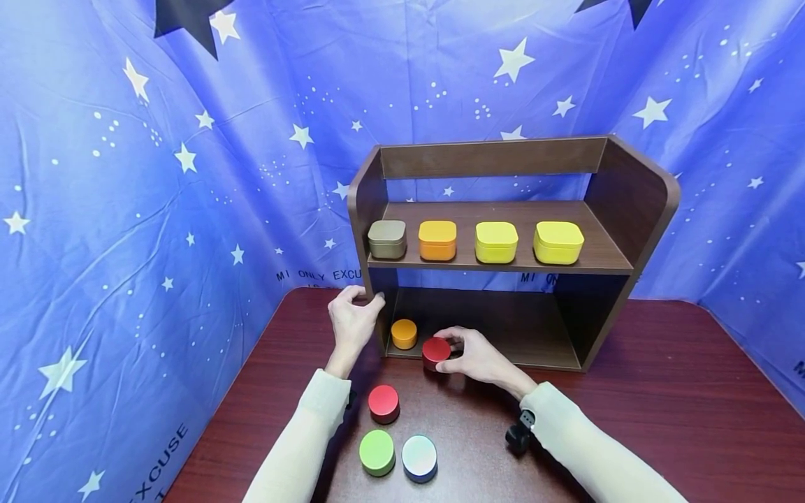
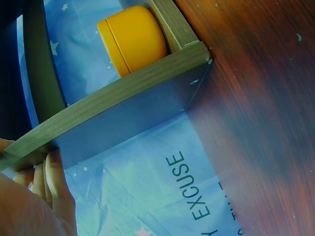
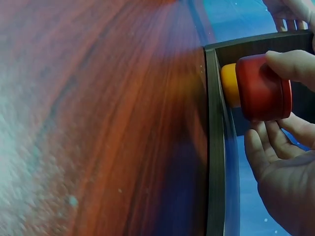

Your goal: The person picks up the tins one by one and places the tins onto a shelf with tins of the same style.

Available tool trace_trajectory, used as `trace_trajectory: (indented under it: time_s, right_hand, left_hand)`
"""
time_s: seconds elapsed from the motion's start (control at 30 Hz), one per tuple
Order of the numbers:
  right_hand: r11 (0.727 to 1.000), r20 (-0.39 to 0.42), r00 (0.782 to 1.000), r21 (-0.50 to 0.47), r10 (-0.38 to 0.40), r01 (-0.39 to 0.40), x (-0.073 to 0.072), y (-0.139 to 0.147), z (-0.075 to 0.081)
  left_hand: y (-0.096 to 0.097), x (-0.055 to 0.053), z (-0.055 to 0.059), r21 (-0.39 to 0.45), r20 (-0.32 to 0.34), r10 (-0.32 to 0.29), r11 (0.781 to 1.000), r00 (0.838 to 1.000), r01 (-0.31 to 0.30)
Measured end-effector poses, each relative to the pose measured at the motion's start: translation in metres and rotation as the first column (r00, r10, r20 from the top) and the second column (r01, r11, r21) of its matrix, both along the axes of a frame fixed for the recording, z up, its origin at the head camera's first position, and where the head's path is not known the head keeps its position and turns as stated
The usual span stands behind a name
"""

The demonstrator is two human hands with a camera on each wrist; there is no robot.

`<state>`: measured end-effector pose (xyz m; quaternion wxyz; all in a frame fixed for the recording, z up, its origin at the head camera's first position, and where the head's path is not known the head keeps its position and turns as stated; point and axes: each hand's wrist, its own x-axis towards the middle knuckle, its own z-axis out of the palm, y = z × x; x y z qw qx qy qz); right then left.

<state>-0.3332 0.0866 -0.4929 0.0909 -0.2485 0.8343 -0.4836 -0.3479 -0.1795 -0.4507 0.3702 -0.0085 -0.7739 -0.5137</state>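
Note:
My right hand grips a dark red round tin between thumb and fingers, at the front edge of the lower shelf board. In the right wrist view the red tin overlaps an orange round tin behind it. That orange tin stands at the left end of the lower shelf. My left hand holds the left side panel of the brown wooden shelf. Seen from the left wrist, fingers lie along the outer face of the panel, with part of the hand hidden behind it.
On the upper shelf stand a grey-brown square tin, an orange square tin and two yellow square tins. Nearer on the dark red table are a red round tin, a green one and a pale blue one.

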Motion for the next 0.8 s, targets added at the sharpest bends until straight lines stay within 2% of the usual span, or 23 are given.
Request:
trace_trajectory:
  time_s: [0.57, 0.8]
  right_hand:
    - [0.998, 0.005, 0.998, 0.002, -0.069, 0.069, -0.013, 0.001, -0.001]
    - [0.995, 0.023, 0.995, -0.011, -0.095, 0.095, -0.018, 0.001, -0.002]
  left_hand:
    - [-0.001, 0.000, 0.001, -0.003, 0.020, -0.013, 1.000, 1.000, 0.013]
    - [-0.001, -0.001, -0.001, -0.015, 0.018, 0.006, 1.000, 1.000, -0.005]
